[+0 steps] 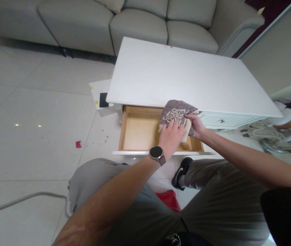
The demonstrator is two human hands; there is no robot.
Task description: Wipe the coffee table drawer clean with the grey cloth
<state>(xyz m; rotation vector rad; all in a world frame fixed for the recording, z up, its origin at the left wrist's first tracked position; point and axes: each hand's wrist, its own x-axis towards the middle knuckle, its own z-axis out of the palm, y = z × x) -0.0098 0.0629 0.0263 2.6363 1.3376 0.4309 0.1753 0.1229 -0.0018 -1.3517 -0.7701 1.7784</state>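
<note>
A folded grey-brown towel (177,109) with a cream pattern is held above the right half of a pulled-out wooden drawer (141,131). My left hand (170,136), with a watch on its wrist, lies on the near side of the towel, fingers curled onto the cloth. My right hand (196,125) grips the towel's right edge, thumb on top and the other fingers beneath it. The drawer belongs to a white coffee table (186,75); the bare wooden bottom shows in its left part.
A grey sofa (140,25) runs behind the table. A white box (96,99) stands at the table's left end. Red scraps (78,144) and a grey hose (32,195) lie on the tiled floor. Coiled hoses (265,133) and clutter sit at the right.
</note>
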